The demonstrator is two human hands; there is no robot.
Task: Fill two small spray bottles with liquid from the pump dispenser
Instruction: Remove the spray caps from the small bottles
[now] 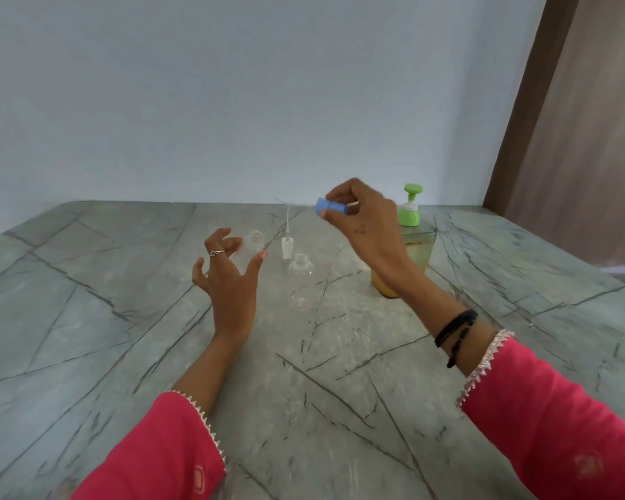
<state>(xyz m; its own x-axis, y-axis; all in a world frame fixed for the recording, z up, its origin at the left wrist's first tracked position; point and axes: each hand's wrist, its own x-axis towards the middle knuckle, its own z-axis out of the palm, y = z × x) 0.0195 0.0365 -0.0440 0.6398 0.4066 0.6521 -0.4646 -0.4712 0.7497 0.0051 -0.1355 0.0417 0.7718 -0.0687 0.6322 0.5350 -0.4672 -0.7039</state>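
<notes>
Two small clear bottles stand uncapped on the marble table (87,319): a frosted one (250,249) behind my left hand and a round clear one (301,283) in the middle. A white spray head with its tube (287,243) stands between them. My left hand (228,279) hovers with fingers spread just in front of the frosted bottle, holding nothing. My right hand (368,229) is raised above the table and pinches a blue spray cap (331,206). The pump dispenser (410,243), green-topped with yellowish liquid, stands behind my right wrist.
A pale wall rises behind the table's far edge. A brown door or panel (574,120) stands at the right, past the table corner. The near half of the marble top lies bare under my red-sleeved forearms.
</notes>
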